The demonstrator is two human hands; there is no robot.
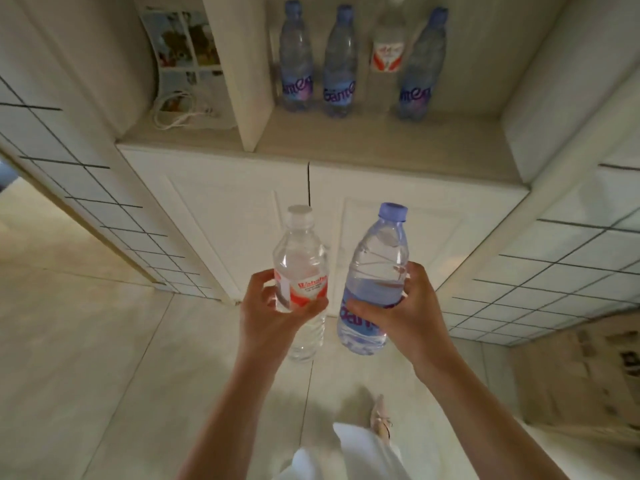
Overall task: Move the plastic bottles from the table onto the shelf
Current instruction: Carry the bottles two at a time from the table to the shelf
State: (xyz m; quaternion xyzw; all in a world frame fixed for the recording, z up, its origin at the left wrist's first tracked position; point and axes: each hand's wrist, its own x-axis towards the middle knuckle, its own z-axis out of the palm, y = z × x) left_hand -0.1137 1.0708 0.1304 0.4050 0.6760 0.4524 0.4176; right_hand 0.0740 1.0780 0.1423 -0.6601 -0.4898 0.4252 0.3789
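My left hand (273, 315) grips a clear bottle with a red and white label and a white cap (300, 258), held upright. My right hand (398, 315) grips a blue-tinted bottle with a purple cap (379, 265), tilted slightly right. Both are held side by side in front of the white cabinet doors, below the shelf (381, 143). On the shelf stand several bottles in a row: blue ones (297, 60) (340, 64) (424, 67) and a clear red-labelled one (388, 46) set further back.
A vertical divider (239, 71) splits the shelf; its left bay holds a picture card (187, 43) and a white cord (176, 110). Tiled walls flank the cabinet. A newspaper-covered surface (588, 375) lies at the lower right. Pale floor tiles and my foot (381, 415) are below.
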